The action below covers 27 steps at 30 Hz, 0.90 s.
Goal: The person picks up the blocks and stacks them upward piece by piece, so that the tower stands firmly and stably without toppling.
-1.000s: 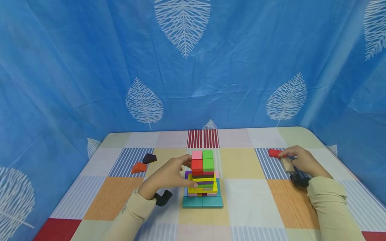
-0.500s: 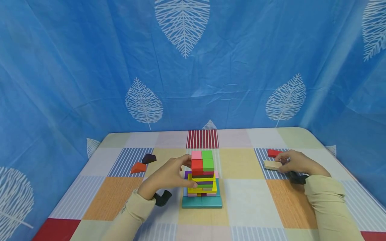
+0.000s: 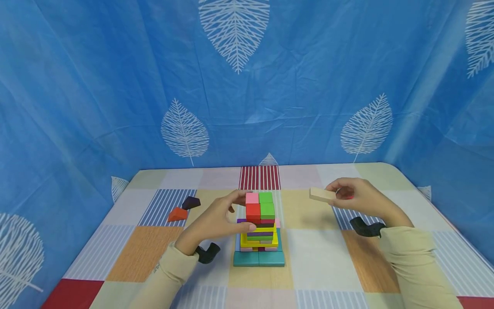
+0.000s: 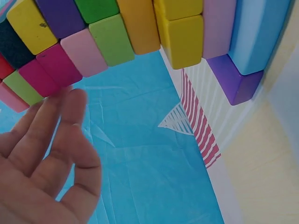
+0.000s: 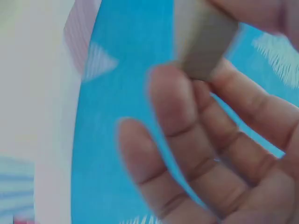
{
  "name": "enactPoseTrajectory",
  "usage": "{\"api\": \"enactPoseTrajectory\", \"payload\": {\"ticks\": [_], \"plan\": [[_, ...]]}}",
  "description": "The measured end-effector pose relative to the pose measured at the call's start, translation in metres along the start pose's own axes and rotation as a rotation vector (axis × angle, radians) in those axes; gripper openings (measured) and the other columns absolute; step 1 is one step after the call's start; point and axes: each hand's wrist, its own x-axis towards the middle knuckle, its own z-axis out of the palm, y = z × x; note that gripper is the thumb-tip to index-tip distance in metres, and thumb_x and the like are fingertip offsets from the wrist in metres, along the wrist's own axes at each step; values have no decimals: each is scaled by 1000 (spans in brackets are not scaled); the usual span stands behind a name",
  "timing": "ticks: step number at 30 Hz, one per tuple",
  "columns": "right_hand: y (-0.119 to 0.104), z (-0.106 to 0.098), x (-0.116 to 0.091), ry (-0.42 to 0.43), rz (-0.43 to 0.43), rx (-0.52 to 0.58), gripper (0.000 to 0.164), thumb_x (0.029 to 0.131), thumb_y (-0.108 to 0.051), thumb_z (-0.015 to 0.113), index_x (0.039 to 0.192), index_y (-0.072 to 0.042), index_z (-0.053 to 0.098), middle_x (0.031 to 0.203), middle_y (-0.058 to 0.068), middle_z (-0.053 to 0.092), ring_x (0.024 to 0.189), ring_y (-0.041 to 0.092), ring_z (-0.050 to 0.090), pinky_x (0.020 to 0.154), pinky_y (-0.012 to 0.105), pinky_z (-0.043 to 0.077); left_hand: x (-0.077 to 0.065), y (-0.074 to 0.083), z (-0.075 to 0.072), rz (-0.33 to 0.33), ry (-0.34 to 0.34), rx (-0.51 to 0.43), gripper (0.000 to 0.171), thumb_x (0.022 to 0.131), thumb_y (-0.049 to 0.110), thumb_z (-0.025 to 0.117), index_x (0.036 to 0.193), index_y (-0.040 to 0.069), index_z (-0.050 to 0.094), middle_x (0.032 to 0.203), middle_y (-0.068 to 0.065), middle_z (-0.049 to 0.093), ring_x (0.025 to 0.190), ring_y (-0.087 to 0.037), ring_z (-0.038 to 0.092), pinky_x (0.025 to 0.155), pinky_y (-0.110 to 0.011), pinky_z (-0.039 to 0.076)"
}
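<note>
A tower of colourful wooden blocks [image 3: 260,211] stands on teal base blocks [image 3: 247,259], with pink, green and red blocks on top. My left hand [image 3: 216,216] is at its left side, thumb along the front and the other fingers reaching behind. In the left wrist view, its fingertips are right at a magenta block [image 4: 58,65] of the tower. To the right of the tower, my right hand [image 3: 356,196] pinches a plain wood-coloured block [image 3: 321,195] by one end, held above the table. The right wrist view shows that block [image 5: 205,42] blurred between thumb and fingers.
Orange [image 3: 177,214] and dark [image 3: 191,202] angular blocks lie on the left of the patchwork-covered table. A red block [image 3: 350,197] is mostly hidden behind my right hand. Blue leaf-printed cloth [image 3: 293,86] hangs behind the table.
My right hand has taken hold of the plain wooden block beside the red one, lifted it and carried it left towards the tower. My left hand has shifted slightly upward along the tower.
</note>
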Motion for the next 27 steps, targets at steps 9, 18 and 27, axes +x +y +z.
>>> {"api": "enactPoseTrajectory", "payload": {"ticks": [9, 18, 27], "plan": [[-40, 30, 10, 160, -204, 232, 29, 94, 8, 76, 123, 6, 74, 107, -2, 74, 89, 9, 69, 82, 17, 58, 1, 3, -1, 42, 74, -33, 76, 92, 29, 83, 157, 5, 52, 139, -10, 68, 128, -36, 60, 101, -60, 50], [-75, 60, 26, 149, -141, 457, 29, 96, 5, 76, 124, 11, 71, 110, 5, 75, 92, 13, 73, 82, 24, 61, 2, 3, 1, 23, 94, -46, 66, 92, 29, 83, 149, 4, 60, 132, -8, 70, 123, -31, 60, 99, -59, 52], [-86, 82, 48, 97, -168, 391, 28, 96, 2, 76, 124, 7, 74, 119, 19, 74, 102, 17, 71, 91, 28, 61, 3, 5, 0, 13, 94, -48, 64, 93, 29, 83, 147, 4, 61, 130, -8, 71, 122, -35, 61, 100, -60, 51]]}}
